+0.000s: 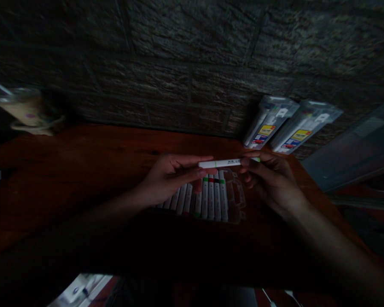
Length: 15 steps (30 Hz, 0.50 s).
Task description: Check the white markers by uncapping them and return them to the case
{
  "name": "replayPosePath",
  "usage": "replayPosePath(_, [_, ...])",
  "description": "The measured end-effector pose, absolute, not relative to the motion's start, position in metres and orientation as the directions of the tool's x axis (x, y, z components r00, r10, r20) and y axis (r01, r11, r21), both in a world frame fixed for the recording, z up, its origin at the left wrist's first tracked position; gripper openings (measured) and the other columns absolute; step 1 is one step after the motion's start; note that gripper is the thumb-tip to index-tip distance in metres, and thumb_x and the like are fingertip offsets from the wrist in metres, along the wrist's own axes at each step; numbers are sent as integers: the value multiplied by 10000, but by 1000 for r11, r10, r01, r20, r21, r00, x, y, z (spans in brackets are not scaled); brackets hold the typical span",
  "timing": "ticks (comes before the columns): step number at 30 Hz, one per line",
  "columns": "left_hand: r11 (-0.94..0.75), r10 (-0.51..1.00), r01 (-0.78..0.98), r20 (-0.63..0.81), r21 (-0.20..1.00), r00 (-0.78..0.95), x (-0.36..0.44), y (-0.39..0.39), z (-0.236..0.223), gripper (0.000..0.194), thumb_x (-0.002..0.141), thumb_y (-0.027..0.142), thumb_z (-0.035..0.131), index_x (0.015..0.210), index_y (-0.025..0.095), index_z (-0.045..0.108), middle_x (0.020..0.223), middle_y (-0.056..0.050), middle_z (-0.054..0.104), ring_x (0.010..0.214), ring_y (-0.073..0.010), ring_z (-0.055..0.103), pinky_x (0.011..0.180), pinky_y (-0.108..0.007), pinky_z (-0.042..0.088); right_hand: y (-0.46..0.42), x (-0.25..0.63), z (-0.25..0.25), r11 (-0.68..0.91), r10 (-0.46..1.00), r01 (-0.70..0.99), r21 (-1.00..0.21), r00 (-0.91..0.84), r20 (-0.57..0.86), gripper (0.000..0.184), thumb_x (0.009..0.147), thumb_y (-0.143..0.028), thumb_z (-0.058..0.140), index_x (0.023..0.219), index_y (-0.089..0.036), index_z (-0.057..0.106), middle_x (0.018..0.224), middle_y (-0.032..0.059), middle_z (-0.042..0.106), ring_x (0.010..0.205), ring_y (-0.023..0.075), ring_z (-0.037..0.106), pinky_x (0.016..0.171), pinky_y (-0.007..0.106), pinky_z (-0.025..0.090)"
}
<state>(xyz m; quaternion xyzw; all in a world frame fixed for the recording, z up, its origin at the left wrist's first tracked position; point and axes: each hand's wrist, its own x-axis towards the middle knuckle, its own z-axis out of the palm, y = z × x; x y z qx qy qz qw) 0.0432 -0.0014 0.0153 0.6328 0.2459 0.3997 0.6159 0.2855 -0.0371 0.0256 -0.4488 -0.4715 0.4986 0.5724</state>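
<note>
A white marker [224, 163] with a green end lies level between my two hands, above an open clear plastic case [235, 213]. My left hand [171, 179] pinches its left end between thumb and fingers. The thumb and fingers of my right hand [269, 177] close on the right end, near the green tip. Beneath, several white markers [213, 200] with green, red and black bands lie side by side in the case. My left hand covers part of that row.
Two clear upright marker cases [291, 128] with yellow and blue labels stand against the stone wall [166, 81]. At the far left of the wooden table [115, 145] is a plastic drink cup [22, 106] with a straw. The scene is dim.
</note>
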Motion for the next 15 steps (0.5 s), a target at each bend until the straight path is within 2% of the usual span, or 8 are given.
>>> replayPosePath(5, [-21,795,-264,176,964,580,42,3,6,405,916,299,732,1293,152,712,1127,-185,777,604,-109,672,607,-254,580,-37,285,24,133,990,-127,-983,64,126,139,737,-285,870,831,-226,787,650,-6,692,484,94,574,403,204,465])
replayPosePath(10, [109,787,-365,144,925,600,44,4,6,320,937,282,709,1221,140,753,1109,-189,781,599,-101,673,594,-238,588,-37,286,23,165,985,-120,-979,63,158,135,748,-283,864,846,-224,792,644,-5,689,503,96,582,416,199,471])
replayPosePath(15, [118,807,-337,108,934,581,44,3,9,333,900,320,749,1155,107,776,1033,-189,796,576,-102,658,565,-233,573,-38,285,24,170,985,-88,-981,47,166,133,753,-295,865,840,-228,790,658,-1,694,497,98,575,407,206,469])
